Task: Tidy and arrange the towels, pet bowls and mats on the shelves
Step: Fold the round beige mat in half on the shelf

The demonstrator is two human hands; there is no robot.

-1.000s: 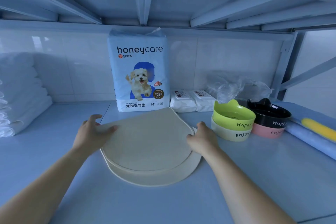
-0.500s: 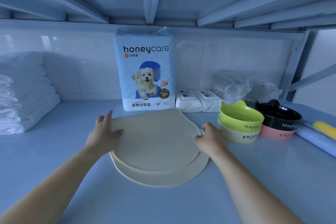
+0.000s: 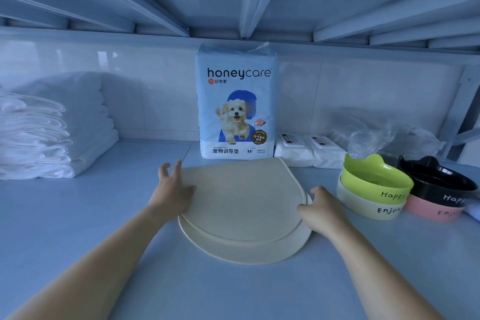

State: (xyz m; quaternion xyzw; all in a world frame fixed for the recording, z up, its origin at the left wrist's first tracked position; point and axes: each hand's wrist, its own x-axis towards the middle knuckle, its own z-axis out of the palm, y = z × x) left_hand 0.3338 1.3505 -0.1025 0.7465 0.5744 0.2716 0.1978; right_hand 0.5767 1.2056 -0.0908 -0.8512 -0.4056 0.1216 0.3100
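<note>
Two cream mats [image 3: 244,205] lie stacked in the middle of the blue shelf [image 3: 104,215], the upper one shifted a little toward the back. My left hand [image 3: 172,189] rests flat on the top mat's left edge, fingers spread and straight. My right hand [image 3: 320,209] touches the stack's right edge, thumb on top, fingers loosely curved against the side. Folded white towels [image 3: 44,135] are piled at the left. A green bowl [image 3: 374,179] sits nested in a cream bowl [image 3: 368,206] at the right, with a black bowl [image 3: 439,182] nested in a pink one [image 3: 433,210] beside them.
A honeycare pet pad pack [image 3: 236,101] stands upright behind the mats against the white tiled wall. Two white wipe packs [image 3: 309,149] and a crumpled clear plastic bag [image 3: 381,132] lie at the back right. The upper shelf's underside hangs low overhead.
The camera has moved closer and to the left. My left hand has straightened its fingers along the mat's left edge, and both hands stay on the stack.
</note>
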